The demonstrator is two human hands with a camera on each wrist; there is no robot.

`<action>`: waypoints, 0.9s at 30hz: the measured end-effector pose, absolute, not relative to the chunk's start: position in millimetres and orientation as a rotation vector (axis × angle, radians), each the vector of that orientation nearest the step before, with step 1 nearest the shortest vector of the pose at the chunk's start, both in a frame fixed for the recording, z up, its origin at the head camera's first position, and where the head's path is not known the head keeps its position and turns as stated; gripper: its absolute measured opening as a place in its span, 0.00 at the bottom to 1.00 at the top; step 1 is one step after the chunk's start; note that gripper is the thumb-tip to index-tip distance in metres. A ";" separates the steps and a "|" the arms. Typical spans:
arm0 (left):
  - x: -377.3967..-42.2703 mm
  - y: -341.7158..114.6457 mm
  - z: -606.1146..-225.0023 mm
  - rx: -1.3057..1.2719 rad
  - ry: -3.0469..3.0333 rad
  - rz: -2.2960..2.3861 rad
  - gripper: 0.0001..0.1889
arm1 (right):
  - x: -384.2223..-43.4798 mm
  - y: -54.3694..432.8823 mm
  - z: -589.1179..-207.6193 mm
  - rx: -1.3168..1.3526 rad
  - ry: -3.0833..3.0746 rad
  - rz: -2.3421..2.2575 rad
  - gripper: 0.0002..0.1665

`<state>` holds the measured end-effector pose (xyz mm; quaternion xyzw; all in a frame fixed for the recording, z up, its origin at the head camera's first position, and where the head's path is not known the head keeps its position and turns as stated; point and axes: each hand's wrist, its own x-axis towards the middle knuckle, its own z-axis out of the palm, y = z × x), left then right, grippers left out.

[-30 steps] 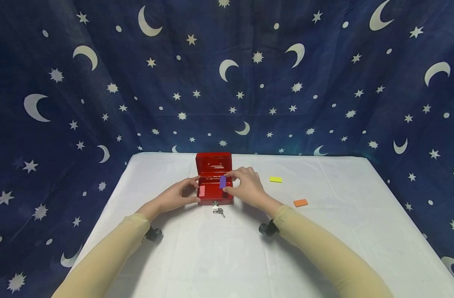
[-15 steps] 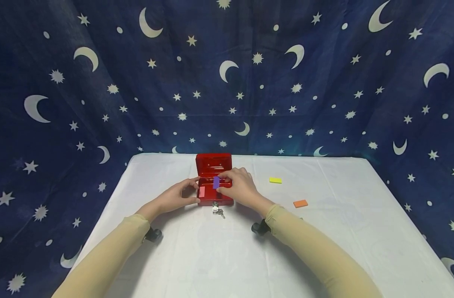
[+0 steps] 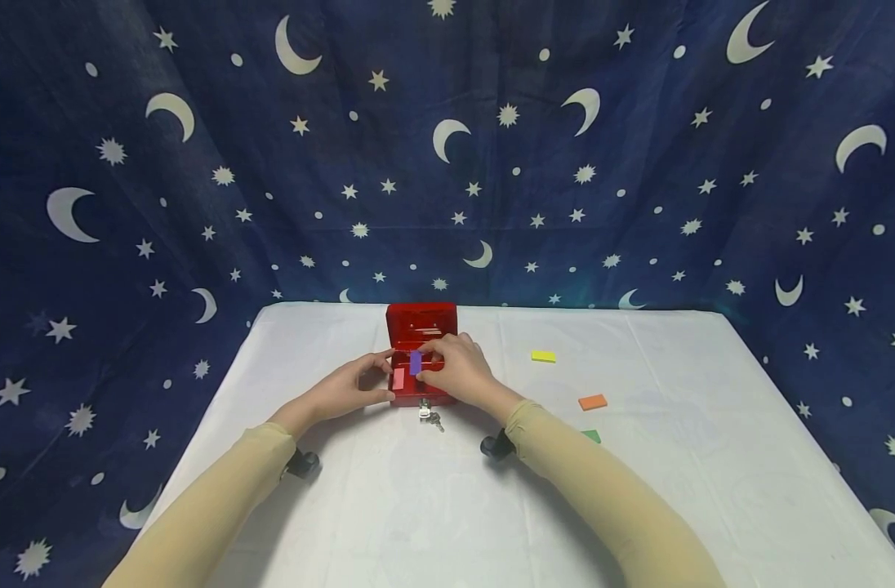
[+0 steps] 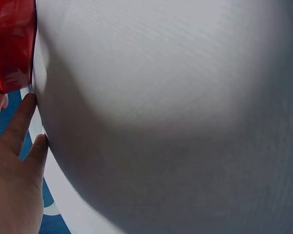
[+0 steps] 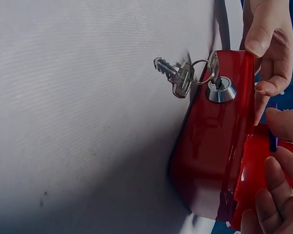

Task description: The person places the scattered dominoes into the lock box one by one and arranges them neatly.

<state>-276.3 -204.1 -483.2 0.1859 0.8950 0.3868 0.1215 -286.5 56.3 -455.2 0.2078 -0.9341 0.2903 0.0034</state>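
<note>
Purple block (image 3: 416, 363) is at the mouth of the open red box (image 3: 407, 401), and clock positions below run from the middle of that box, with twelve pointing away from the person. At nine o'clock, the left hand (image 3: 345, 385) grips the box's left end, thumb at the front corner and forefinger at the rear one, probably to keep so light a container from sliding. Just inside, towards nine, is a pink block (image 3: 398, 378); keeping it by the side wall would leave room beside it, though whether it lies flat or leans cannot be told. The purple block comes next, near the pink one and at its one o'clock. At twelve stands the raised lid (image 3: 421, 314), tipped back so that the interior is reachable. At six a lock (image 5: 220, 92) has a key in it, with another key (image 5: 183, 82) on the ring, perhaps left there for convenience. From three o'clock the right hand (image 3: 458, 369) pinches the purple block by its ends, thumb nearer the person and fingertip farther off; that hold seems chosen to keep its broad face free. Whether the block touches the box floor is hidden. Farther out on the white cloth (image 3: 447, 506) are a yellow block (image 3: 543, 357) slightly before three, an orange block (image 3: 592, 402) slightly after three, and a green block (image 3: 592, 436) towards four, partly covered by the sleeve (image 3: 587, 474), all seemingly spaced for easy pickup by the right hand.
</note>
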 end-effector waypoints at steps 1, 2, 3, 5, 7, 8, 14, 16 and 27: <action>-276.2 -204.1 -483.0 0.548 2.610 1.131 0.21 | -286.9 55.1 -455.9 0.660 -2.938 0.900 0.28; -276.0 -204.2 -482.8 0.552 2.608 1.131 0.22 | -287.1 54.0 -456.5 0.666 -2.947 0.890 0.29; -275.8 -204.2 -482.6 0.556 2.605 1.133 0.22 | -287.3 52.9 -457.0 0.671 -2.957 0.881 0.29; -275.4 -204.2 -482.2 0.561 2.598 1.137 0.22 | -287.8 51.0 -457.8 0.676 -2.973 0.863 0.30; -275.1 -204.1 -481.7 0.568 2.595 1.136 0.23 | -288.3 49.1 -458.3 0.683 -2.984 0.843 0.30; -274.9 -204.0 -481.5 0.565 2.596 1.134 0.23 | -288.7 48.3 -458.6 0.687 -2.987 0.830 0.31; -275.0 -204.2 -482.2 0.545 2.601 1.131 0.22 | -291.9 44.0 -461.0 0.718 -2.990 0.744 0.29; -275.6 -204.6 -483.2 0.544 2.603 1.129 0.22 | -293.2 42.8 -462.3 0.728 -2.991 0.707 0.29; -276.6 -205.6 -483.9 0.565 2.613 1.121 0.23 | -297.8 36.8 -465.5 0.788 -3.034 0.536 0.27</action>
